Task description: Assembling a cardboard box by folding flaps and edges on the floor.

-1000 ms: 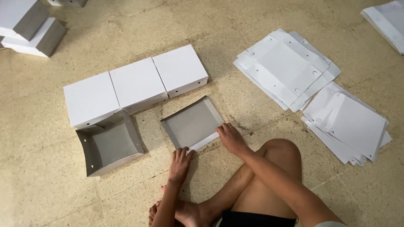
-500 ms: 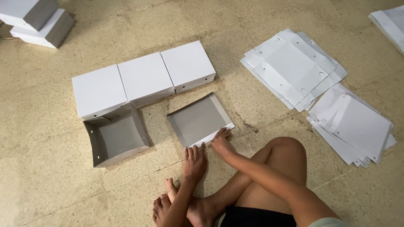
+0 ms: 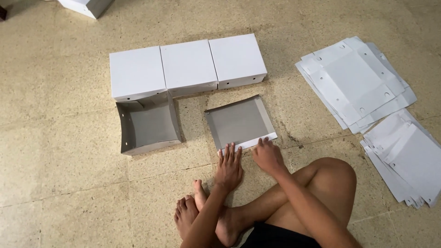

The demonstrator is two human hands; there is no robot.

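Left hand (image 3: pixel 229 168): flat on the floor, fingers spread, tips touching the near white flap of the half-folded box.
Right hand (image 3: pixel 268 155): just right of it, fingers loosely together, pressing the same flap.
Half-folded box (image 3: pixel 239 122): grey inside, lying on the tan floor (image 3: pixel 55 138) just beyond the hands.
Open box (image 3: pixel 149 124): left of it.
Three closed white boxes (image 3: pixel 188 66): in a row, farther.
Flat sheets (image 3: pixel 358 82): stacked far right.

Three closed boxes (image 3: pixel 188 66) sit in a row upper centre; below them lie an open box (image 3: pixel 149 124) and, to its right, a half-folded tray (image 3: pixel 240 123). Flat sheets (image 3: pixel 356 82) are stacked at right.
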